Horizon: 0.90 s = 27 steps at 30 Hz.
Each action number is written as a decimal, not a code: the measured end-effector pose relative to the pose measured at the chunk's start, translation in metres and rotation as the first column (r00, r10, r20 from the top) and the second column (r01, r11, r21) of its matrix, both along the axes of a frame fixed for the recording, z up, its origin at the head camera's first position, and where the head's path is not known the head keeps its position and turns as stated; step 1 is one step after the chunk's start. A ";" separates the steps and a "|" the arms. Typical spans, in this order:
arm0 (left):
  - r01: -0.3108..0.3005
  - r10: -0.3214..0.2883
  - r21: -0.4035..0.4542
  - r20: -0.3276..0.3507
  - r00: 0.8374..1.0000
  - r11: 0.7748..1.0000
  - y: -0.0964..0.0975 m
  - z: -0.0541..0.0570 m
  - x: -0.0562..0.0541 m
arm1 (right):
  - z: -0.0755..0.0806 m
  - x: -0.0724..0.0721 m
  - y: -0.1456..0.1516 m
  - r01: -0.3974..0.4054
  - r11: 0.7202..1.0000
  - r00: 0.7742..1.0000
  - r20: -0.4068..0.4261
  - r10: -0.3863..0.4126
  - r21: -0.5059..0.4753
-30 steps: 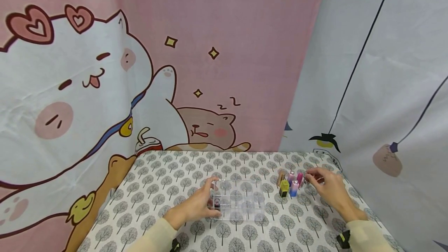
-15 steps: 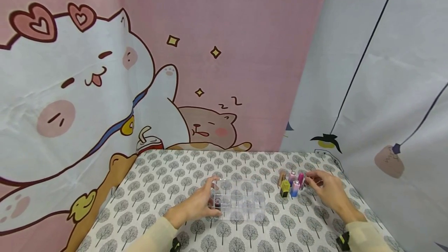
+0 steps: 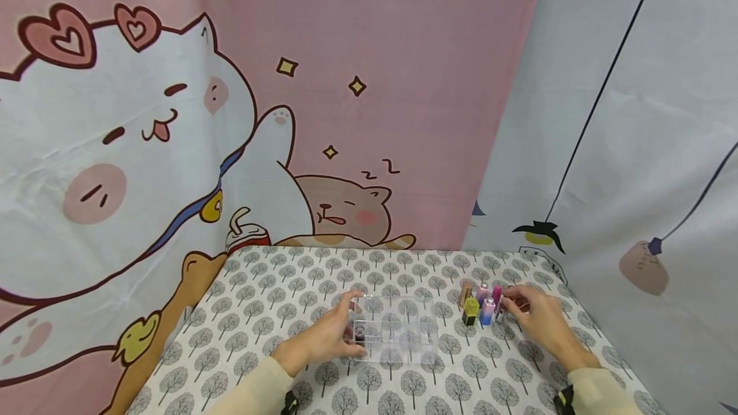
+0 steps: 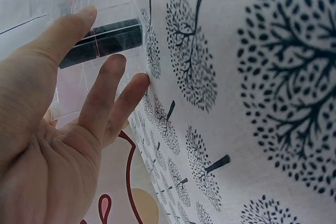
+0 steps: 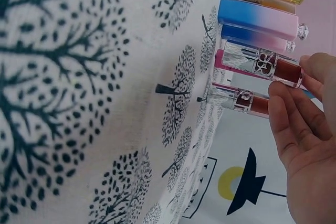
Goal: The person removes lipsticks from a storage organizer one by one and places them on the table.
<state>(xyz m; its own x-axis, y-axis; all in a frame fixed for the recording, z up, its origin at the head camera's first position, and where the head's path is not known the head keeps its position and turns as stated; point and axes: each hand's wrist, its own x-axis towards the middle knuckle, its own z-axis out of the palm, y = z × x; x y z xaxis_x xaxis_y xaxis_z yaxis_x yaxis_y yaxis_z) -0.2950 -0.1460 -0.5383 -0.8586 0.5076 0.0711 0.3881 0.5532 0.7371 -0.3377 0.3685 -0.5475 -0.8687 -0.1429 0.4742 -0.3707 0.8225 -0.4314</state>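
My left hand (image 3: 325, 337) grips the left end of a clear compartment organizer (image 3: 398, 332) on the table, thumb at the near side and fingers at the far side. Inside it, a black lipstick tube (image 4: 102, 43) stands upright in a left compartment. My right hand (image 3: 542, 320) is at the right of the cosmetics cluster and pinches the reddish top of a lip gloss tube (image 5: 262, 64) between thumb and finger. A second similar lip gloss (image 5: 244, 100) stands beside it, partly behind the fingers. Close by are two pink-and-blue lipsticks, the nearer lipstick (image 5: 260, 19) showing best.
A black-and-gold lipstick (image 3: 470, 311), a tan tube (image 3: 464, 293) and a magenta tube (image 3: 496, 293) stand in the same cluster, right of the organizer. Tree-print cloth (image 3: 323, 396) covers the table. A cartoon-print curtain (image 3: 403, 114) hangs behind its far edge.
My right hand has dipped slightly toward the near side, its fingertips lower at the lip gloss tubes. The left hand stays on the organizer, and the head view has shifted a little.
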 end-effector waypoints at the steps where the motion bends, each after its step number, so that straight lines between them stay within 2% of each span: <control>1: 0.000 0.000 -0.001 0.002 1.000 1.000 0.000 0.000 0.000 | -0.001 0.000 0.000 -0.005 1.000 1.000 -0.006 0.005 0.001; 5: -0.004 0.004 0.001 0.016 1.000 1.000 0.000 0.000 0.000 | -0.003 -0.001 -0.001 -0.023 1.000 0.999 -0.037 0.022 -0.006; 10: -0.010 0.010 0.008 0.033 0.999 1.000 0.001 -0.001 0.001 | -0.005 -0.002 0.000 -0.022 1.000 1.000 -0.016 0.022 -0.011; 19: -0.003 0.003 0.011 -0.005 1.000 1.000 0.001 -0.003 -0.001 | -0.008 -0.002 0.002 -0.005 1.000 1.000 0.014 0.005 -0.003; 27: -0.003 0.003 0.010 -0.009 1.000 1.000 0.000 -0.003 -0.001 | -0.009 -0.003 0.001 -0.015 1.000 1.000 -0.016 0.015 -0.005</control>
<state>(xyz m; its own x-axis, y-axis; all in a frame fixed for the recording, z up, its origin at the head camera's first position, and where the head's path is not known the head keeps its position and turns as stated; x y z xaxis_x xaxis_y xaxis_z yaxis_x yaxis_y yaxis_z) -0.2962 -0.1457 -0.5414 -0.8595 0.5042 0.0840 0.3930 0.5467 0.7394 -0.3404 0.3693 -0.5569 -0.8587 -0.1538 0.4889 -0.3903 0.8146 -0.4291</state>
